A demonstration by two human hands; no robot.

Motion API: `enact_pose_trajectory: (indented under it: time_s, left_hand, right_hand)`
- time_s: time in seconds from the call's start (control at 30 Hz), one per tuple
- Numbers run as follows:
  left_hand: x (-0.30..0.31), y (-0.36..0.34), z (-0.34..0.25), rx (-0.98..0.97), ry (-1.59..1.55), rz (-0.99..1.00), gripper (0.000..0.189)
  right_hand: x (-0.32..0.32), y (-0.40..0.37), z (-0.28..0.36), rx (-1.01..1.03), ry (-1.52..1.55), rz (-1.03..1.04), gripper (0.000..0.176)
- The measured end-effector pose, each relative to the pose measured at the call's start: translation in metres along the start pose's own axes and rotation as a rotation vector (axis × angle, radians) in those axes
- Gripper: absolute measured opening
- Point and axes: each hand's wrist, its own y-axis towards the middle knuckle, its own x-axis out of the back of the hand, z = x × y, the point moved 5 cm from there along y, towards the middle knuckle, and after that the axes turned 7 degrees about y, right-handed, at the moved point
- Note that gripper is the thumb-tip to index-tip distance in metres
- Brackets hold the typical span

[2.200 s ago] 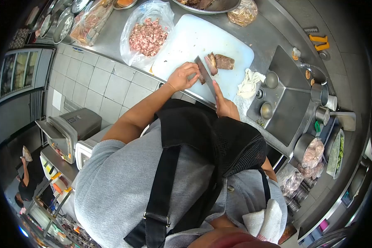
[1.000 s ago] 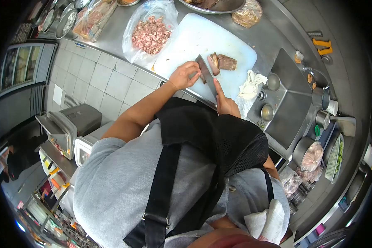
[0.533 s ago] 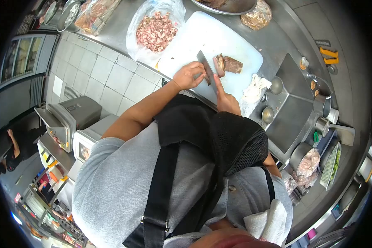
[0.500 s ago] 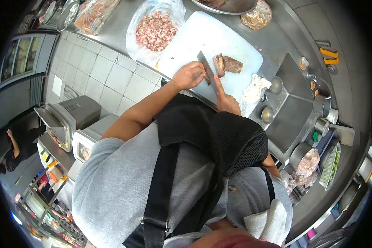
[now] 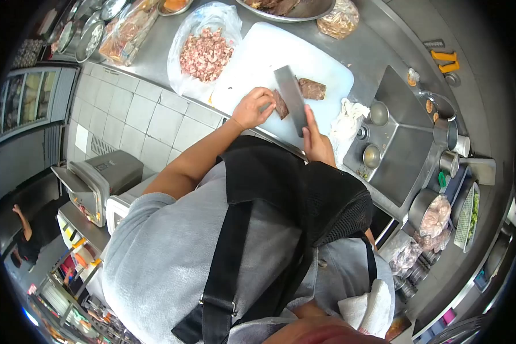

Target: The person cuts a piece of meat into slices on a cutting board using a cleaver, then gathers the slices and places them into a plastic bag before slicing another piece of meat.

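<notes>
A wide-bladed cleaver (image 5: 290,94) is gripped in my right hand (image 5: 319,142), its blade tilted over the white cutting board (image 5: 321,63). My left hand (image 5: 254,108) has its fingers curled against the edge of a brown piece of meat (image 5: 280,105), just left of the blade. Beyond the blade, on the right, lies a brown chunk of meat (image 5: 312,89); part of it may be hidden by the cleaver. The cleaver's handle is mostly covered by my right hand.
A plastic bag of diced pink meat (image 5: 206,55) sits against the board's left side. Behind are a metal bowl of meat (image 5: 286,15) and a tied bag (image 5: 338,20). To the right are a white cloth (image 5: 348,119) and a sink (image 5: 410,155). Another person (image 5: 27,241) is far left.
The cleaver has turned so its broad face shows, and now stands between the two pieces of meat. More of the piece by my left fingers is visible. The whole view has shifted slightly.
</notes>
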Motion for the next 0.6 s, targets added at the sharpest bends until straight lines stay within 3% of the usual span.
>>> enact_pose_trajectory:
  time_s: [0.1, 0.13, 0.17, 0.23, 0.3, 0.33, 0.43, 0.5, 0.6]
  left_hand:
    - [0.008, 0.008, -0.015, -0.158, 0.098, -0.049, 0.019]
    - [0.001, 0.005, -0.010, -0.156, 0.082, 0.089, 0.033]
    - [-0.002, 0.003, -0.013, -0.167, 0.086, 0.090, 0.033]
    - [-0.014, -0.006, -0.026, -0.175, 0.357, 0.259, 0.048]
    - [-0.026, -0.008, -0.021, -0.141, 0.341, 0.358, 0.058]
    - [-0.029, -0.003, -0.022, -0.148, 0.351, 0.353, 0.059]
    - [-0.033, 0.001, -0.023, -0.169, 0.353, 0.361, 0.059]
    - [-0.031, 0.005, -0.021, -0.180, 0.364, 0.365, 0.059]
    - [-0.030, 0.005, -0.022, -0.189, 0.362, 0.392, 0.058]
  right_hand:
    - [0.024, -0.022, -0.002, -0.099, 0.172, -0.136, 0.067]
    - [0.027, -0.026, -0.011, -0.131, 0.200, -0.164, 0.067]
    - [0.030, -0.030, -0.020, -0.163, 0.229, -0.191, 0.066]
    - [0.024, -0.037, -0.035, -0.162, 0.267, -0.214, 0.067]
    - [0.024, -0.044, -0.029, 0.088, 0.168, -0.353, 0.066]
    - [0.023, -0.046, -0.031, 0.081, 0.173, -0.364, 0.066]
    - [0.015, -0.049, -0.037, -0.054, 0.213, -0.215, 0.066]
    - [0.007, -0.042, -0.037, -0.128, -0.035, -0.087, 0.066]
    - [-0.008, -0.033, -0.045, -0.090, -0.094, -0.079, 0.069]
